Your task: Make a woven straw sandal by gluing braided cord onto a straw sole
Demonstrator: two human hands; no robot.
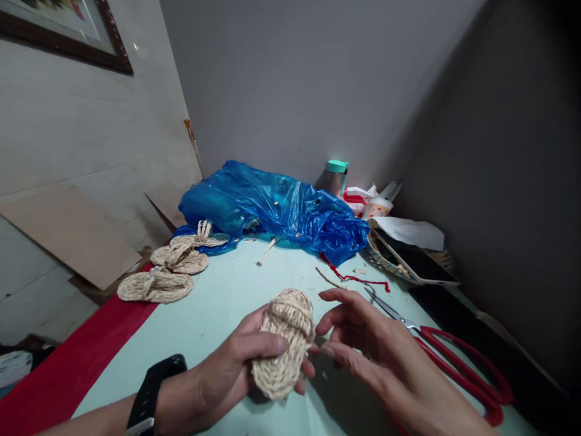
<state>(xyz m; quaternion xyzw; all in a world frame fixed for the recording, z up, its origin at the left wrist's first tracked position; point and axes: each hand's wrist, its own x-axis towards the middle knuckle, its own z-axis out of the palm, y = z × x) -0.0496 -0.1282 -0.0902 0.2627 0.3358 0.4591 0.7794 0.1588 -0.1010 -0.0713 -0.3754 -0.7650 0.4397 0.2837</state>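
A small woven straw slipper (pixel 282 369) with a braided strap across its upper end is gripped in my left hand (pixel 236 357). My left thumb presses on its sole and the other fingers wrap behind it. Just right of the slipper, my right hand (pixel 367 345) has its fingers curved and apart, with nothing visible between them. Its fingertips come close to the slipper's edge; whether they touch it I cannot tell. Red-handled scissors (pixel 413 327) lie beyond my right hand, which partly covers them.
Three similar straw slippers (pixel 154 286) rest at the left. A blue plastic bag (pixel 272 200) spreads across the back. A basket (pixel 385 257) holding a phone (pixel 413 257) stands at the right, near a bottle (pixel 334 177) and paper cup (pixel 377 208). Red cord (pixel 358 278) lies mid-table.
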